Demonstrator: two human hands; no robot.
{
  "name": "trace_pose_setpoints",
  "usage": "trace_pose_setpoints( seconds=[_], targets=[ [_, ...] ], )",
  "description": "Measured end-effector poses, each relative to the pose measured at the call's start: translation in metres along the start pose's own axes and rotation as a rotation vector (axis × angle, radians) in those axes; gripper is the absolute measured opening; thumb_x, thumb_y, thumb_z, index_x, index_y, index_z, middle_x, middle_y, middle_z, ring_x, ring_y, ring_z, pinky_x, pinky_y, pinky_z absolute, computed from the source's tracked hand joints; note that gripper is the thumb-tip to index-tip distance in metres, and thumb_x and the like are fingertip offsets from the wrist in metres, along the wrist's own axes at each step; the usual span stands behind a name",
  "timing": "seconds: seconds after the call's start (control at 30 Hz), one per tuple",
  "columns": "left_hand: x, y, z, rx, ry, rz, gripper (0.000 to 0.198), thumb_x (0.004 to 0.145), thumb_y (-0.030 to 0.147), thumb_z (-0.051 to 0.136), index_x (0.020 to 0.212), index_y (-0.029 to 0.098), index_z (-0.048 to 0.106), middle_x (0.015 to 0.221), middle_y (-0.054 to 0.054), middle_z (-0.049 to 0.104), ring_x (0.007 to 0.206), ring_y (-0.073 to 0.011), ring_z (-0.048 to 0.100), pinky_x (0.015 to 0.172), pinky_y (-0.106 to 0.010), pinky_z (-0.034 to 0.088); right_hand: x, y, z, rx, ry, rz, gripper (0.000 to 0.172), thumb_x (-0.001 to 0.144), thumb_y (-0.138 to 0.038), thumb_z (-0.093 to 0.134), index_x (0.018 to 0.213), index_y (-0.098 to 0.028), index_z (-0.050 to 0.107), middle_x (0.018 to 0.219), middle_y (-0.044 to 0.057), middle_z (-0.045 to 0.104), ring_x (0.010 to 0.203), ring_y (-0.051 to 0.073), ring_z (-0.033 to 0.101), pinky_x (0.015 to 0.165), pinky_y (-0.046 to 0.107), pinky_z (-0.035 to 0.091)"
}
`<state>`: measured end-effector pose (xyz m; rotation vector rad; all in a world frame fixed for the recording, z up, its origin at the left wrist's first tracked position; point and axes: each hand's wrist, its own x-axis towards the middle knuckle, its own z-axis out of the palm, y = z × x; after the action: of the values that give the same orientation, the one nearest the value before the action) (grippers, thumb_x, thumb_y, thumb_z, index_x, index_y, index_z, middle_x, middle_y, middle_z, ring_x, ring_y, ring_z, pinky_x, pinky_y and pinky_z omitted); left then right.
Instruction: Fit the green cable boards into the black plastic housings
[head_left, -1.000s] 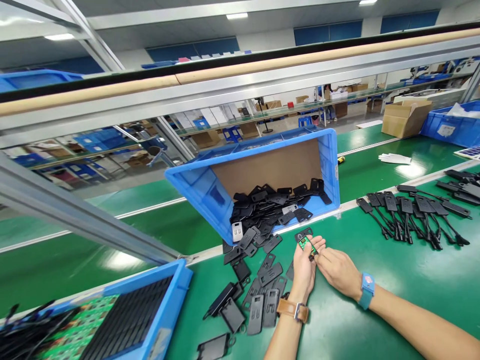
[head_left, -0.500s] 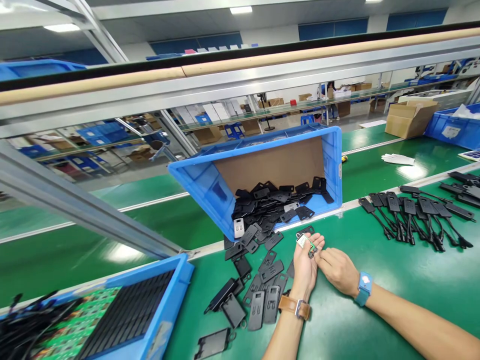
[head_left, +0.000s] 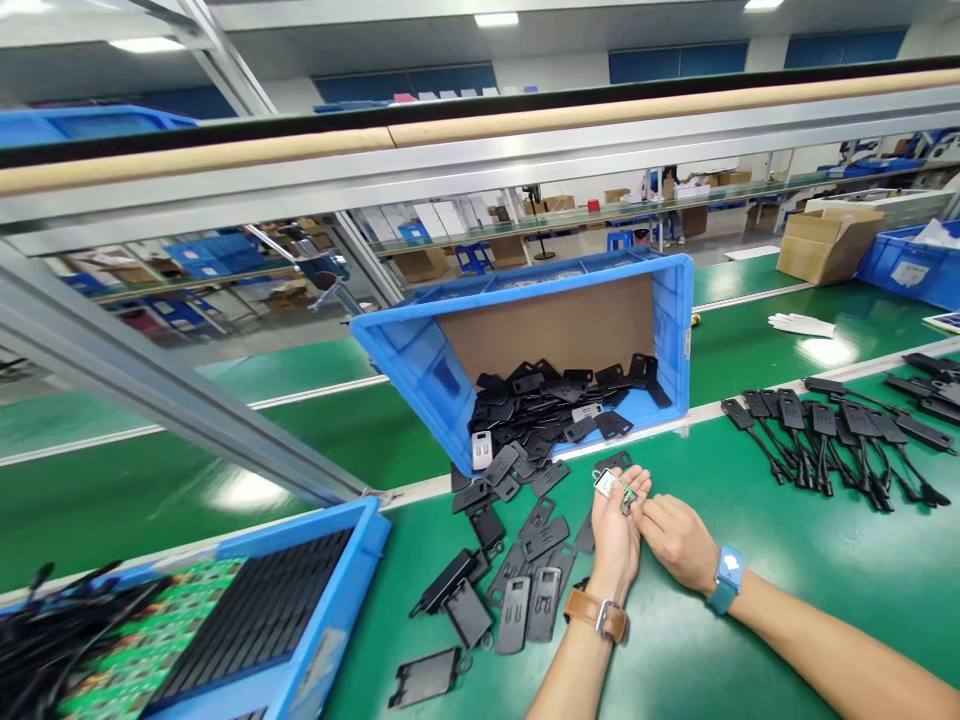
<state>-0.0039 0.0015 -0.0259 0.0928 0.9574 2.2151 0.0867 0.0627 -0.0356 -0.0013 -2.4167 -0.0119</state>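
Note:
My left hand (head_left: 616, 530) is palm up, its thumb pressed over a small circuit board (head_left: 611, 484) with a white face and green edge, seated in what looks like a dark casing with a ring at one end. Close against it, my right hand (head_left: 676, 540) has its fingers curled and pinched at the board's lower end; whatever is between those fingertips is hidden. Black plastic covers (head_left: 514, 612) with slots lie loose on the green bench just left of my left wrist. Behind my hands, a tipped blue crate (head_left: 686, 340) holds a heap of similar black covers.
A blue bin (head_left: 322, 650) at lower left contains green circuit boards (head_left: 135, 640), black cases and cables. Several black modules with cables (head_left: 821, 425) lie to the right. A white glove (head_left: 801, 325) and a cardboard box (head_left: 829, 245) are farther back. A metal post (head_left: 187, 390) slants down at left.
The view has shifted slightly, so the scene sits a little farther right. Both hands keep nearly the same pose around the circuit board.

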Motion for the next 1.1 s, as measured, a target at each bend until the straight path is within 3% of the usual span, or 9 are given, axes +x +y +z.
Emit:
trace_pose_setpoints(
  seconds=[0.23,0.4,0.5,0.6,0.67,0.9,1.1],
  targets=[
    [0.001,-0.001,-0.001,0.032,0.018,0.020,0.031,0.084,0.029,0.070,0.107,0.016,0.054,0.105,-0.015,0.072,0.097,-0.0253,0.071,0.098,-0.045,0.050,0.002,0.001,-0.002,0.022,-0.094,-0.032,0.031,0.103,-0.013,0.035,0.087,-0.013,0.062,0.079,0.007,0.057,0.072,0.021,0.047,0.065,0.036,0.036],
    [0.000,0.000,-0.001,0.079,-0.003,0.043,0.035,0.082,0.036,0.073,0.103,0.015,0.057,0.103,-0.014,0.072,0.099,-0.0257,0.070,0.097,-0.044,0.049,0.001,0.005,0.001,0.143,-0.127,0.031,0.031,0.102,-0.014,0.037,0.087,-0.013,0.063,0.080,0.009,0.061,0.074,0.021,0.053,0.067,0.035,0.040],
    [0.000,0.005,0.000,0.075,-0.038,0.031,0.037,0.081,0.038,0.074,0.105,0.015,0.057,0.108,-0.016,0.072,0.104,-0.0274,0.069,0.100,-0.046,0.046,0.004,0.010,-0.003,0.443,-0.092,0.205,0.024,0.102,-0.021,0.044,0.093,-0.017,0.066,0.086,0.008,0.065,0.079,0.020,0.058,0.073,0.032,0.045],
    [-0.001,0.009,0.001,0.063,-0.109,-0.011,0.035,0.084,0.038,0.072,0.108,0.017,0.056,0.115,-0.017,0.071,0.114,-0.0285,0.064,0.103,-0.047,0.042,0.008,0.015,-0.011,0.747,-0.048,0.550,0.016,0.097,-0.032,0.055,0.093,-0.019,0.065,0.084,0.005,0.067,0.074,0.018,0.060,0.069,0.029,0.047],
    [-0.003,0.008,0.001,0.084,-0.166,-0.044,0.034,0.086,0.037,0.069,0.109,0.017,0.056,0.119,-0.017,0.069,0.120,-0.0285,0.060,0.105,-0.048,0.040,0.010,0.017,-0.015,0.884,-0.088,0.704,0.019,0.094,-0.037,0.058,0.094,-0.018,0.064,0.083,0.004,0.067,0.070,0.017,0.059,0.064,0.027,0.046],
    [-0.012,0.001,0.006,0.227,-0.261,-0.067,0.033,0.086,0.042,0.068,0.105,0.017,0.058,0.120,-0.019,0.069,0.123,-0.0304,0.057,0.107,-0.049,0.036,0.005,0.020,-0.017,1.126,-0.264,0.792,0.034,0.093,-0.047,0.054,0.076,-0.018,0.050,0.065,-0.003,0.052,0.056,0.012,0.047,0.051,0.024,0.035],
    [-0.013,0.000,0.007,0.275,-0.318,-0.080,0.038,0.086,0.048,0.065,0.107,0.018,0.055,0.120,-0.020,0.068,0.112,-0.0296,0.062,0.101,-0.047,0.042,0.001,0.016,-0.018,1.091,-0.195,0.835,0.030,0.092,-0.045,0.057,0.079,-0.018,0.052,0.064,-0.004,0.050,0.055,0.011,0.046,0.052,0.024,0.037]
  ],
)
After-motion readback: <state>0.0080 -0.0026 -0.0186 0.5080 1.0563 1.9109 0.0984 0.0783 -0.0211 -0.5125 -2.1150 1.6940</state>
